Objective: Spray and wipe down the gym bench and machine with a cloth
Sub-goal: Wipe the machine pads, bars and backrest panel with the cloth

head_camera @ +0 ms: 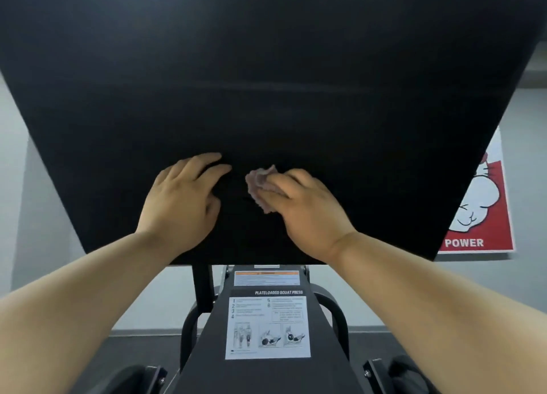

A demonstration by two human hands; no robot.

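A large black foot plate [266, 82] of the squat press machine fills most of the head view and tilts up in front of me. My right hand [302, 210] presses a small crumpled pinkish cloth [259, 183] flat against the plate's lower middle. My left hand [183, 201] rests on the plate just to the left of the cloth, fingers spread, holding nothing. No spray bottle is in view.
Below the plate runs the machine's black centre beam [266, 373] with a white instruction label [268, 327] reading "PLATELOADED SQUAT PRESS" and an orange warning sticker [266, 277]. Curved black frame tubes [340, 322] flank it. A red and white "POWER" poster [479, 216] hangs on the grey wall at right.
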